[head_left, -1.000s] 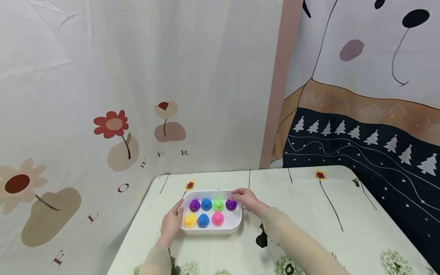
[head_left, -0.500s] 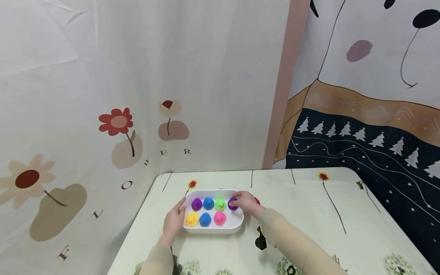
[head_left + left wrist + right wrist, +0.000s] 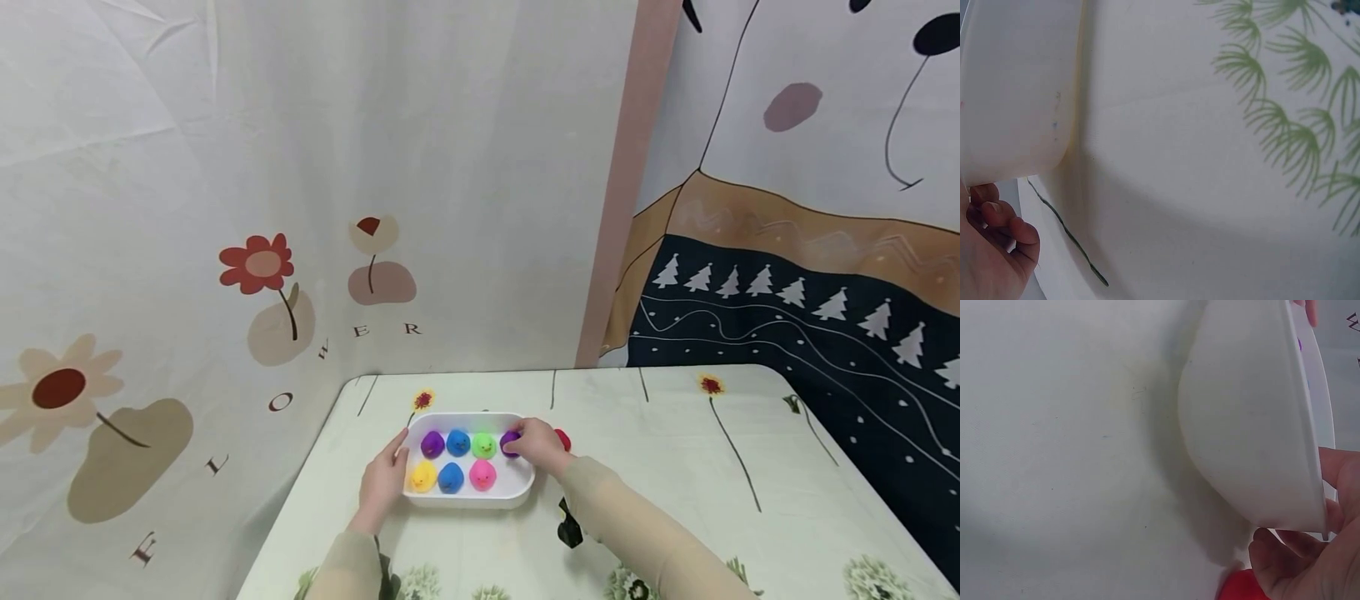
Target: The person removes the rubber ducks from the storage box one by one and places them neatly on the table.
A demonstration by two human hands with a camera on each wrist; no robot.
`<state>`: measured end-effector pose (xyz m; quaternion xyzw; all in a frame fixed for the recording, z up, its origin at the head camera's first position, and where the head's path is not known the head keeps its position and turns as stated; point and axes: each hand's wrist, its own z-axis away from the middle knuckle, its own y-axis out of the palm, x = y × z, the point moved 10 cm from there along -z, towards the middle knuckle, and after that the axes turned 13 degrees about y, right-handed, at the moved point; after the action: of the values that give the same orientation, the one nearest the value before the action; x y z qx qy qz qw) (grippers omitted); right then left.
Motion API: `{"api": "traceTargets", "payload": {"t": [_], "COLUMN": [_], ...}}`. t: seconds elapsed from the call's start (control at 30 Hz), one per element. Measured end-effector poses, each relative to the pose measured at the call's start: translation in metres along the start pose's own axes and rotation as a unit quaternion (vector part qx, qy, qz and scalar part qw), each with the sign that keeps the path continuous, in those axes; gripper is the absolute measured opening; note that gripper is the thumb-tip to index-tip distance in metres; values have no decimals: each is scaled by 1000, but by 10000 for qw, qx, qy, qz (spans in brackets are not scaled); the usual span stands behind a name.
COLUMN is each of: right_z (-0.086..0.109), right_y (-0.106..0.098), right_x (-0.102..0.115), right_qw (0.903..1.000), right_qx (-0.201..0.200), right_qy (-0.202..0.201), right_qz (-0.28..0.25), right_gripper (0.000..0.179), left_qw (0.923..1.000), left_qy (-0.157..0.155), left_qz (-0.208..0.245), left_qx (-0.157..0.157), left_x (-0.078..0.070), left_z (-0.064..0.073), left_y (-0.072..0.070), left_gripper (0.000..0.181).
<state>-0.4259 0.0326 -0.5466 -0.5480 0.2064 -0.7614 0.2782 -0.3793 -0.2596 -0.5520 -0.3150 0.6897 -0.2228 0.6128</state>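
Observation:
A white plastic tray (image 3: 480, 503) rests on the table with several round toy chicks inside. At its left end my left hand (image 3: 384, 482) grips the rim; the left wrist view shows that hand's fingers (image 3: 999, 214) curled against the outer wall. My right hand (image 3: 542, 443) reaches over the right end and pinches a purple chick (image 3: 510, 443), partly covered by the fingers. The back row also has a green chick (image 3: 483, 446), a blue chick (image 3: 458, 442) and another purple chick (image 3: 432, 444). In front lie yellow (image 3: 423, 477), blue and pink chicks (image 3: 482, 475).
A red round object (image 3: 562, 439) lies just beyond the right hand, outside the tray; the right wrist view shows the same red object (image 3: 1242, 587) below the fingers. A flower-print cloth (image 3: 660, 483) covers the table. Printed curtains (image 3: 480, 183) hang behind it.
My right hand has come from the tray's back right rim inward onto the purple chick. The red object now shows past that hand. My left hand keeps its place on the tray.

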Motion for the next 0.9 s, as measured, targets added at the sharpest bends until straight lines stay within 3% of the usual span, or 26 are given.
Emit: {"api": "traceTargets", "payload": {"t": [0.57,0.9], "right_z": [-1,2], "right_y": [1,-1], "right_x": [-1,2], "right_qw": [9993,9995], "right_qx": [-214,-161], "right_qy": [-74,-265], "right_qz": [304,85], "right_gripper": [30,31], "left_qw": [9998,9999], "left_qy": [15,21], "left_qz": [174,130], "left_qx": [17,-24], "left_x": [0,0], "left_z": [1,1], "left_y": [3,2], "left_gripper": [44,44]}}
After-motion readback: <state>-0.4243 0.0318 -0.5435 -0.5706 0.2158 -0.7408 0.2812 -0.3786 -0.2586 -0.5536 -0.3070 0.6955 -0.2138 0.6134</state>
